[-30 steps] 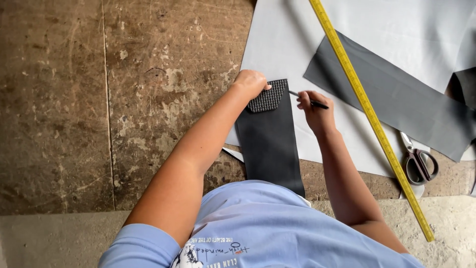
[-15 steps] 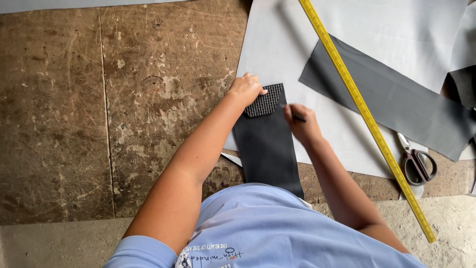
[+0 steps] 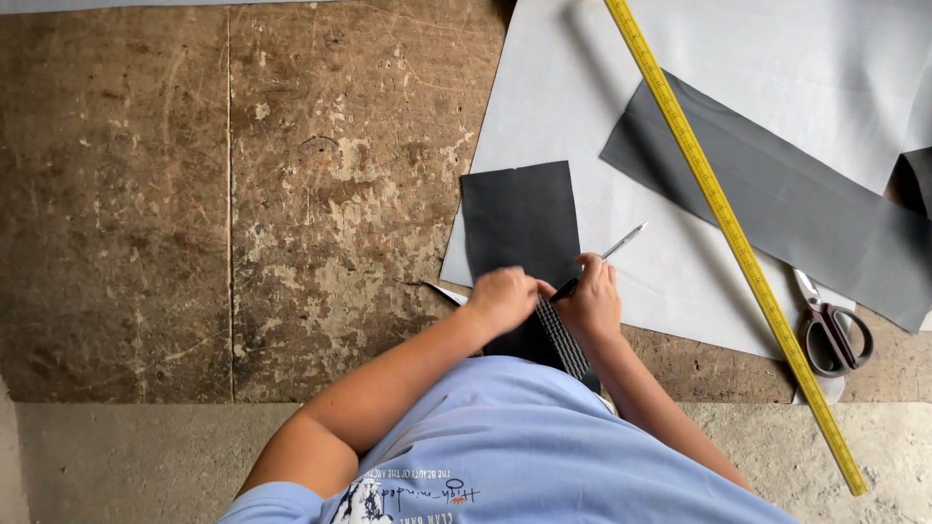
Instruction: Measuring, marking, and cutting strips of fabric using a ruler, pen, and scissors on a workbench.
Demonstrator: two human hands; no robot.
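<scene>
We note the left hand (image 3: 502, 299) curled on the black sheet's (image 3: 521, 225) near end, touching a ribbed strip (image 3: 563, 338). Right hand (image 3: 590, 303), beside it, pinches a pen (image 3: 610, 254). Beyond the sheet lie a yellow ruler (image 3: 723, 218) and scissors (image 3: 833, 332).

- The cloth piece (image 3: 521, 223) under your hands is plain black, with no print.
- The strip (image 3: 563, 338) between your hands is dark with a fine gridded, mesh-like texture.
- The pen (image 3: 612, 250) in your right hand (image 3: 590, 303) has a silvery barrel and a black grip.
- At one o'clock, the large sheet (image 3: 777, 78) is pale grey-white and plain.
- At two o'clock, the long panel (image 3: 777, 199) is dark grey, unpatterned.
- The ruler (image 3: 723, 218) is yellow with fine black tick marks.
- At three o'clock, the scissors (image 3: 830, 330) have dark brownish handles and silver blades.
- The floor (image 3: 243, 194) at ten o'clock is mottled brown with pale worn patches.
- Your shirt (image 3: 524, 446) is light blue with a small dark print.
</scene>
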